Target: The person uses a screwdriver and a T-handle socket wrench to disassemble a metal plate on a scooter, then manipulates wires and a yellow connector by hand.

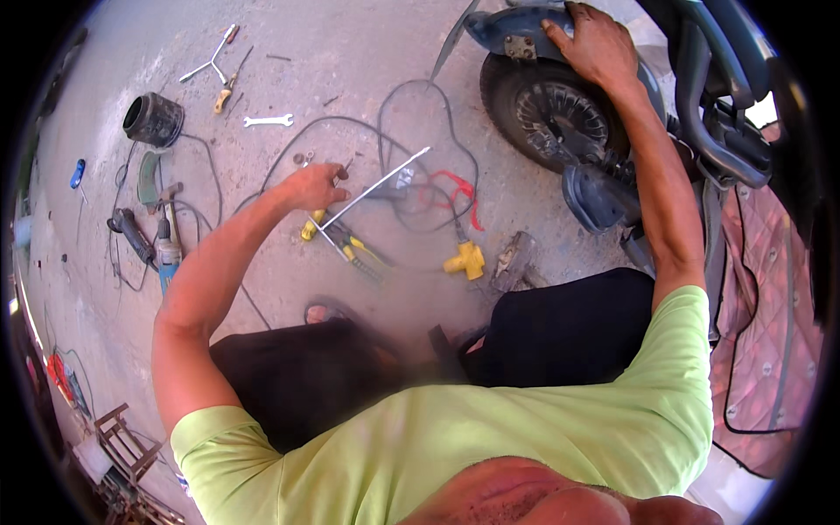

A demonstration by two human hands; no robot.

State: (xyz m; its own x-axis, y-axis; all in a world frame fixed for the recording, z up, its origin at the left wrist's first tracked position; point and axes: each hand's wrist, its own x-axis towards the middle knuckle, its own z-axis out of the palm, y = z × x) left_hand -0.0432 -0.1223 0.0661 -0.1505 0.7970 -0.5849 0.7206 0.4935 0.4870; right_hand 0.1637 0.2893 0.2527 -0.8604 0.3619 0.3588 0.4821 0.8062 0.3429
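My left hand [317,185] reaches low over the floor, thumb and fingers apart, beside a T-handle wrench [376,188]. Close below it lie a yellow-handled tool [310,227] and yellow-and-black pliers [354,248]. A few small round metal parts [301,158] sit near its knuckles. At the upper right, my right hand [600,45] grips the top of a blue mudguard [507,31], its thumb on the near side and some fingertips hidden beyond the edge. Under the mudguard is the scooter wheel [560,118], with a black tyre and spoked-looking hub.
A combination wrench [269,121], a Y-shaped socket wrench [210,59] and a screwdriver [224,96] lie farther off. Left are a dark round can [155,120], an angle grinder [133,234] and a blue drill [166,255]. Cables loop around a yellow plug adapter [465,260].
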